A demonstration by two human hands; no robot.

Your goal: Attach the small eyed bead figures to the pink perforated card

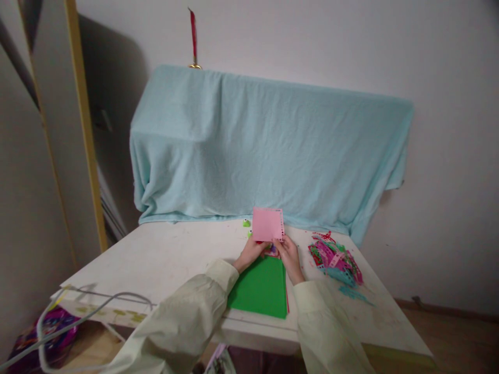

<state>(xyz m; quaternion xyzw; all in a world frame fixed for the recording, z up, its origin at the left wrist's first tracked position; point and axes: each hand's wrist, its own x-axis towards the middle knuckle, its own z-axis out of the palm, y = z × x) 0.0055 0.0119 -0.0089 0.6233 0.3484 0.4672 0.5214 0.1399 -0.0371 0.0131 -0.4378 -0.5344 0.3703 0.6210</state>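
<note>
both hands, left [251,253] and right [289,255], pinch the lower edge of a pink card [267,224], closed on it and holding it upright above the green sheet [261,286] on the desk [163,254], apparently to view its punched border, scraps [336,259] aside.

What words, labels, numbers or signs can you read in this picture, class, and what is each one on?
None can be read.
Pink card, held by the left hand and right hand: plain, only punched holes along its edge.
Green sheet: plain.
Paper scraps: patterned, no legible text.
Blue cloth and table: no writing.
Purple bag on the floor: printed, too blurred to read.
</note>
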